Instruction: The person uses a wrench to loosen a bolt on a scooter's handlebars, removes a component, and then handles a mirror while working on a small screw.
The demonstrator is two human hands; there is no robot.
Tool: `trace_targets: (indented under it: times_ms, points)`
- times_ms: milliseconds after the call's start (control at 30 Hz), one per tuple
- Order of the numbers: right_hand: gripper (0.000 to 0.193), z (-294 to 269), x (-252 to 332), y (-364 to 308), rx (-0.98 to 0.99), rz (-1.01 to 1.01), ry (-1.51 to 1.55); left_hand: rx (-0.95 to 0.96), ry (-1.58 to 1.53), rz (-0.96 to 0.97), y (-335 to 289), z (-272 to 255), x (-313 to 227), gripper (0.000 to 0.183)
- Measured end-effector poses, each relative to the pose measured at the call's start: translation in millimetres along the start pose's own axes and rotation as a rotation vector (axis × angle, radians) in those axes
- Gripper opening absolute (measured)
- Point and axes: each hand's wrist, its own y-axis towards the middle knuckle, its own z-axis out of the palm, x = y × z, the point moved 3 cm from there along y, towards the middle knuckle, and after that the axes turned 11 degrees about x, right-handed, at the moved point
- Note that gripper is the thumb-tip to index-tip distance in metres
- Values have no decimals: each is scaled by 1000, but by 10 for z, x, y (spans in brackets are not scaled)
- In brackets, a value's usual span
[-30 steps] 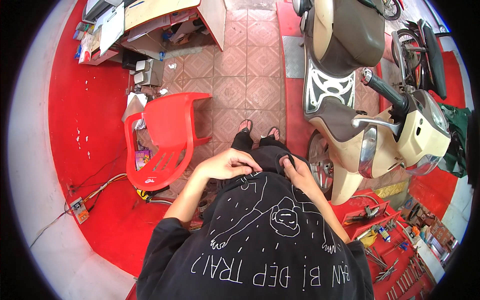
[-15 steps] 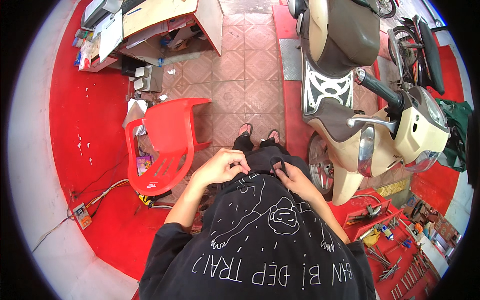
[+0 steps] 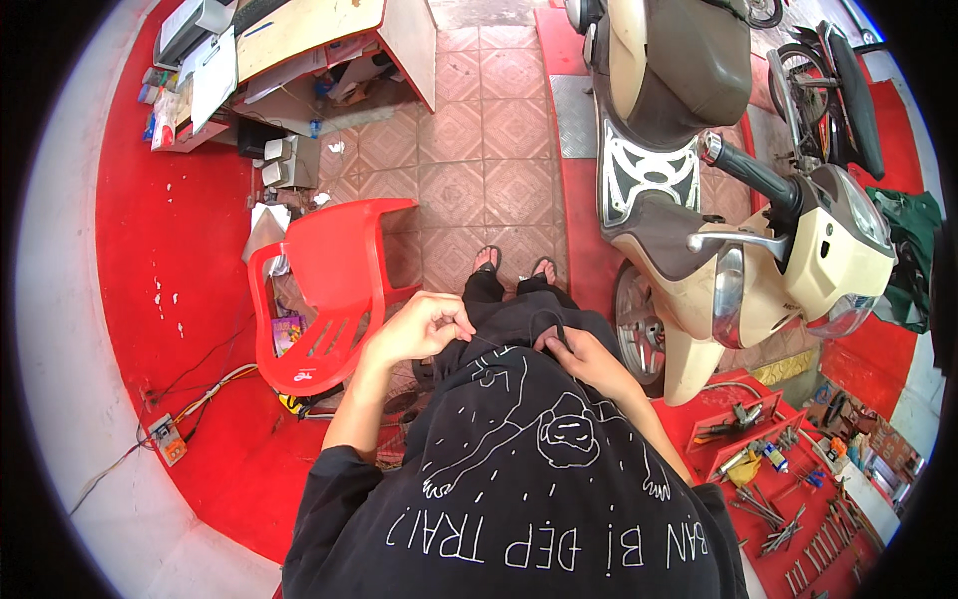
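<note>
In front of my waist, my left hand (image 3: pixel 427 326) is closed in a pinch. From its fingertips a thin dark strand (image 3: pixel 486 341) runs toward my other hand. My right hand (image 3: pixel 582 354) grips a thin black cord (image 3: pixel 547 313), which stands up in a loop above the thumb. Whether the strand and the cord are one piece I cannot tell, since both lie against the black shirt (image 3: pixel 499 449) and dark trousers. A gap of about a hand's width separates the two hands.
On the left stands a red plastic chair (image 3: pixel 329 250), with a desk (image 3: pixel 309 45) beyond it. A cream and brown scooter (image 3: pixel 743 260) is parked on the right. Below it, a red tool bench (image 3: pixel 723 419) holds several wrenches. Cables and a power outlet (image 3: pixel 168 439) are at the far left.
My left hand has drawn away to the left from my right hand, widening the gap. The thin strand between them now shows. The right hand's cord loop has opened wider.
</note>
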Motion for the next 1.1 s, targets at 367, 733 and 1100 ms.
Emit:
trace_targets:
  times_ms: [367,733,1100]
  points:
    - [23,-29,65,-14,112,194,2,-42,-79,-146,-377,-232,161,12]
    - [31,-75,-23,-19,181,2,-40,-150,-135,-206,-780,-443,246,19]
    - [35,-198,171,-209,156,-6,58,-126,-314,-224,-771,-323,537,10]
